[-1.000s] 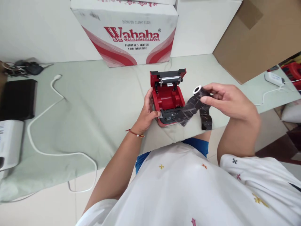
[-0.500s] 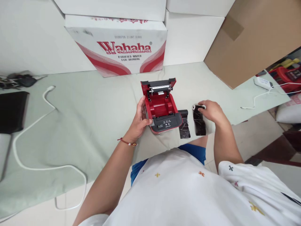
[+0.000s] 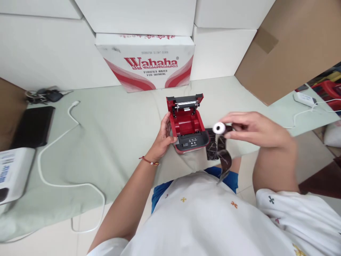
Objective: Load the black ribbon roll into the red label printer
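A small red and black label printer (image 3: 186, 124) rests near the table's front edge with its lid raised and its red roll bay bare. My left hand (image 3: 163, 137) grips the printer's left side, thumb on the front corner and fingers along the wall. To the right, my right hand (image 3: 249, 128) pinches a paper roll (image 3: 218, 128) with a white core end turned toward me; its loose dark strip curls down below. Partly behind that strip, a second dark printed roll (image 3: 212, 144) lies on the table against the printer's right side.
A Wahaha water carton (image 3: 157, 67) and white boxes stand along the back, and a brown cardboard box (image 3: 287, 46) at the right. On the left are a white cable (image 3: 71, 185), keys (image 3: 46, 95), a black flat case (image 3: 33, 126) and a white device (image 3: 16, 172).
My right hand has lifted the paper roll off the table and turned it end-on, so its strip now hangs. My left hand stays on the printer. The view has shifted slightly left.
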`<state>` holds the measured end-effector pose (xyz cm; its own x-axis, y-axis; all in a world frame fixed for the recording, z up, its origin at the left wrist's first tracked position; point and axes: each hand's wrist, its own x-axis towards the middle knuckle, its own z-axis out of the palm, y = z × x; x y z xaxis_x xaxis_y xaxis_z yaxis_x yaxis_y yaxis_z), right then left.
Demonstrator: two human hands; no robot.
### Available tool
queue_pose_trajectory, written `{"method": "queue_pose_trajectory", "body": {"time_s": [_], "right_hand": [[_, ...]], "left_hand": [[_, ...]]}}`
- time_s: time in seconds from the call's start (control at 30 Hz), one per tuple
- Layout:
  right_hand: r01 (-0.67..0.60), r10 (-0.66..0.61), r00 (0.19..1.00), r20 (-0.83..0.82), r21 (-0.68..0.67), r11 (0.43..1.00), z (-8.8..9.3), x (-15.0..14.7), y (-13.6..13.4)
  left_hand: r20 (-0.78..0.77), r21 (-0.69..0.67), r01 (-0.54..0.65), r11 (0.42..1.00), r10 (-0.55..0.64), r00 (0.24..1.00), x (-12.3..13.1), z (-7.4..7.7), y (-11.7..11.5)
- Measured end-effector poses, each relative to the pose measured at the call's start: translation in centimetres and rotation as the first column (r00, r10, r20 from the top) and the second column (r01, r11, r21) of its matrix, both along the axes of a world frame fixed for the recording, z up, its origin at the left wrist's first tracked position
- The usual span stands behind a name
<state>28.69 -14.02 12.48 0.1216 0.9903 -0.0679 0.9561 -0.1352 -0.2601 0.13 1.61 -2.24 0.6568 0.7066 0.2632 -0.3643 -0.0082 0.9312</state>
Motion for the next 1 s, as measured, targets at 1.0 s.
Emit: {"method": "queue_pose_trajectory", "body": {"time_s": [1.0], "right_hand": [[-0.286,0.379,0.924,-0.048,0.571,0.77,-6.9,-11.2,-2.3]], "left_hand": [[0.064,-0.069,-0.688,0.723,0.691,0.72,-0.2,5.0,0.2]]}}
